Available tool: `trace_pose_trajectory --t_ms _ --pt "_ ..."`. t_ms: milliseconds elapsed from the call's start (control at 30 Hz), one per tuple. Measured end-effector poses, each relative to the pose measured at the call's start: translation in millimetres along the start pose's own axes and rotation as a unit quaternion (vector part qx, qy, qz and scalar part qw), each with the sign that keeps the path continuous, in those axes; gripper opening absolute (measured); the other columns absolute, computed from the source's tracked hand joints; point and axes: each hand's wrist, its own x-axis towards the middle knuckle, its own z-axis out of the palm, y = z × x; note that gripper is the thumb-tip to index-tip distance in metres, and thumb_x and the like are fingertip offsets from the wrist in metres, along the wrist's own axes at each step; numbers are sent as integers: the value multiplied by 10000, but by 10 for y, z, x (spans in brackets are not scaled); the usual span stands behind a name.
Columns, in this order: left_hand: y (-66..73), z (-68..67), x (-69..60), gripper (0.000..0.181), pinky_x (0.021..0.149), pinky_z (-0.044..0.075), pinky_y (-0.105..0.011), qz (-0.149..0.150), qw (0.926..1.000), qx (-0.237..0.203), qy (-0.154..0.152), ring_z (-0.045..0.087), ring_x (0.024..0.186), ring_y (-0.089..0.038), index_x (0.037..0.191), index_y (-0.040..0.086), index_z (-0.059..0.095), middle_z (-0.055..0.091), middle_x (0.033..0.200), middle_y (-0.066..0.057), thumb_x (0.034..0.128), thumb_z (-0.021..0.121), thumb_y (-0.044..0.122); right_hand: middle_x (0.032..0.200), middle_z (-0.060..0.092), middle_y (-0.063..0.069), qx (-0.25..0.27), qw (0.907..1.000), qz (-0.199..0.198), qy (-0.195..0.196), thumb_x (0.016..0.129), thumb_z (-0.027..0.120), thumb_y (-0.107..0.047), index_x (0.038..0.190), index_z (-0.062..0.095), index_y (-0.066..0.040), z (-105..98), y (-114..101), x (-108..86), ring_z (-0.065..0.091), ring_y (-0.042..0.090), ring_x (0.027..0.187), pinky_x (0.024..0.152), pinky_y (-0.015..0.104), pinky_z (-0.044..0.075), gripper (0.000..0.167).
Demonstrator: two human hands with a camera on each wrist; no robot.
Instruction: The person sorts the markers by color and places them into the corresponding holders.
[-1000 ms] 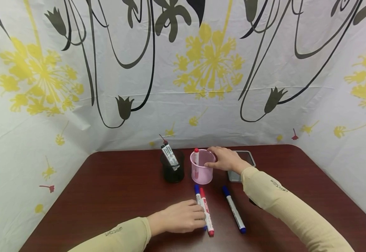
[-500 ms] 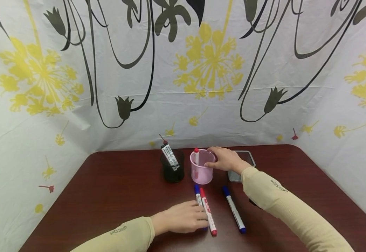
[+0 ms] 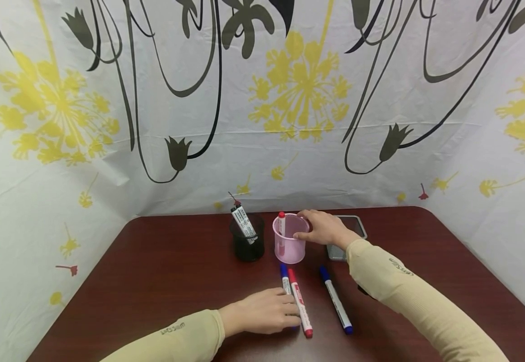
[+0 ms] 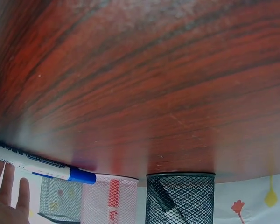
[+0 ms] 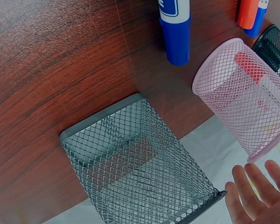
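My left hand [image 3: 267, 311] lies low over a white marker with blue ends [image 3: 285, 284] and grips it between thumb and fingers; the near part is hidden under the hand. In the left wrist view this marker [image 4: 51, 168] lies slanting, blue cap outward. A red-and-white marker [image 3: 300, 304] lies right beside it, next to my fingertips. My right hand [image 3: 325, 229] holds the rim of a pink mesh pen holder [image 3: 291, 252] from its right side. One red-capped marker [image 3: 282, 226] stands inside that holder.
Left of the pink holder stands a black mesh pen holder [image 3: 249, 251] with a black-and-white marker [image 3: 244, 223] leaning in it. A grey mesh holder [image 5: 130, 158] stands behind my right wrist. Another blue-ended marker [image 3: 336, 304] lies to the right on the brown table [image 3: 167, 271].
My left hand has moved slightly right. The red marker's near end has shifted a little right, away from the blue one. My right hand and the pink holder have not moved.
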Motion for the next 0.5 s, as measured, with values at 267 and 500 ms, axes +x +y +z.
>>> trace_pose_trajectory --t_ms 267,500 --pt "2 -7 47 221 797 361 -202 -240 9978 -610 138 468 927 -69 1040 229 561 567 988 108 835 497 282 1041 568 112 5 10000 8 6 740 655 -456 1190 508 -37 0 -3 -2 547 241 893 741 442 444 632" --pt "2 -1 126 280 770 372 -184 -398 9963 -720 256 513 880 -21 1122 212 534 585 964 115 871 471 319 1034 568 104 -20 10000 26 17 739 653 -464 1190 508 -46 6 0 -2 549 239 888 731 442 445 631"
